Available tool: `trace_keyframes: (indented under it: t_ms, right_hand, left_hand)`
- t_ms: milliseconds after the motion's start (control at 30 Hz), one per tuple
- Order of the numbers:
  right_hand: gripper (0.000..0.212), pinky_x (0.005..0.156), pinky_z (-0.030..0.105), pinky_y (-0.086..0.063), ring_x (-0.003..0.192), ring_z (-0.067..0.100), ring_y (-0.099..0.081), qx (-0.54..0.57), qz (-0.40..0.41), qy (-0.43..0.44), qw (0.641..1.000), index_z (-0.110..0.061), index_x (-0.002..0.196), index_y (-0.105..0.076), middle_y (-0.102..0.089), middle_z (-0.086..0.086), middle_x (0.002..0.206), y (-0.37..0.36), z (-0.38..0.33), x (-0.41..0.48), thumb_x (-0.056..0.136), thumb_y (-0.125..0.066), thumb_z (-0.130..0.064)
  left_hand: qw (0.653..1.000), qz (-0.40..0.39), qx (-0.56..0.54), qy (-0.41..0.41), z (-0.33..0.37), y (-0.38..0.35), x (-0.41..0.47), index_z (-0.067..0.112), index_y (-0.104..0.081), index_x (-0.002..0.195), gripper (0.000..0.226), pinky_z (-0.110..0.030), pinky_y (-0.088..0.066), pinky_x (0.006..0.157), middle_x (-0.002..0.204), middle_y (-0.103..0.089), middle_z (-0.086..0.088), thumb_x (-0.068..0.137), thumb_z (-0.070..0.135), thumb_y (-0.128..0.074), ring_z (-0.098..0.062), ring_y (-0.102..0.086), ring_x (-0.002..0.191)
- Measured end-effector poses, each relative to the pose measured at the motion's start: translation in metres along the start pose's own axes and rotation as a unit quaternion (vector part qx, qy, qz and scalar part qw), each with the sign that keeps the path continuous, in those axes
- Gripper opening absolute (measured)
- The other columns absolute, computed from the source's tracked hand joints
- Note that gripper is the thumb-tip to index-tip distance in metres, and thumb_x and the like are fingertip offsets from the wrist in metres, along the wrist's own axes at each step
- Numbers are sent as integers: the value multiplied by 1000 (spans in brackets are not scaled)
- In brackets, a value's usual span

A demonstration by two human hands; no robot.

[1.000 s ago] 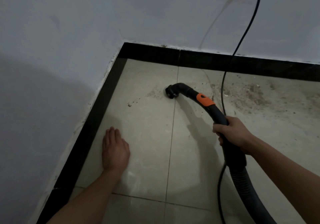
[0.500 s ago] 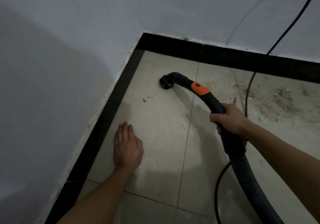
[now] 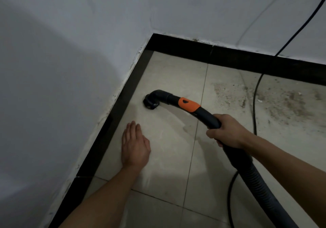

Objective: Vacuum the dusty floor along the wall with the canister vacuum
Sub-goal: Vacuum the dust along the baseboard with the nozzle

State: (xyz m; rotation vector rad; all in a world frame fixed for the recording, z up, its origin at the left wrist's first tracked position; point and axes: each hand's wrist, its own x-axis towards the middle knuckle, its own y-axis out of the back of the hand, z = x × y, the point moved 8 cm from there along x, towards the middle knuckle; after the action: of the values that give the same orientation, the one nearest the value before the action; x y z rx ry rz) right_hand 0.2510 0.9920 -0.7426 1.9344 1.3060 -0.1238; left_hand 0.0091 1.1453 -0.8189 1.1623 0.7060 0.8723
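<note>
Left hand lies flat on the floor, fingers straight, near the left skirting. Right hand grasps the vacuum hose handle, fingers curled round it; nozzle touches the floor beside the skirting.

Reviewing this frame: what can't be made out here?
Head view only.
- canister: out of frame; the hose runs off the bottom edge.
- nozzle mouth: turned to the floor, hidden by its own body.
- power cord ends: cut off at the frame's edges.
- right hand fingers: tips curl under the handle.
</note>
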Motion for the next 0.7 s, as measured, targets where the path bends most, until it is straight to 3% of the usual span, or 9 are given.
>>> trace_keyframes:
  t_ms: [100,200,300,400,567,700]
  right_hand:
    - [19,44,26,-47,44,17,-61,-18,11,14,1000,-16,92,-58,-62,7,68,-8,-11,2,79,-70,-13]
    - [20,50,32,-53,49,20,-64,-36,81,-2,996,-17,94,-56,-64,8,72,10,-1,-4,80,-70,-16]
    - [19,48,30,-51,46,18,-64,-39,144,-29,988,-17,91,-56,-64,8,68,33,27,-27,79,-70,-17]
    - [20,45,30,-49,42,13,-61,-68,149,-41,986,-25,86,-55,-64,3,62,41,52,-60,77,-71,-19]
    - [21,54,39,-55,48,15,-61,-108,157,-72,979,-28,82,-53,-62,1,64,41,88,-109,73,-71,-26]
    - [23,58,42,-55,56,21,-63,-112,204,-116,966,-26,81,-53,-62,1,65,58,117,-132,72,-73,-25]
  left_hand:
    - [1000,11,1,-12,1,3,-1,-6,-52,131,60,-47,-34,111,140,-48,-23,88,26,-23,-36,-42,133]
    - [1000,12,8,-18,2,2,0,-6,-51,132,61,-48,-33,111,141,-46,-24,90,29,-24,-37,-41,134]
    - [998,-9,42,-34,4,-3,3,-1,-46,139,59,-49,-25,113,147,-39,-24,94,35,-31,-38,-33,138]
    - [994,-38,72,-70,14,-13,14,7,-33,147,61,-50,-13,117,155,-25,-22,98,42,-38,-37,-19,144]
    - [992,-74,78,-72,60,-37,24,15,-8,154,72,-51,2,117,160,-2,-17,96,57,-18,-33,1,147]
    - [993,-58,82,-69,63,-40,21,14,-11,154,74,-53,1,117,160,-3,-18,95,58,-20,-36,-1,147]
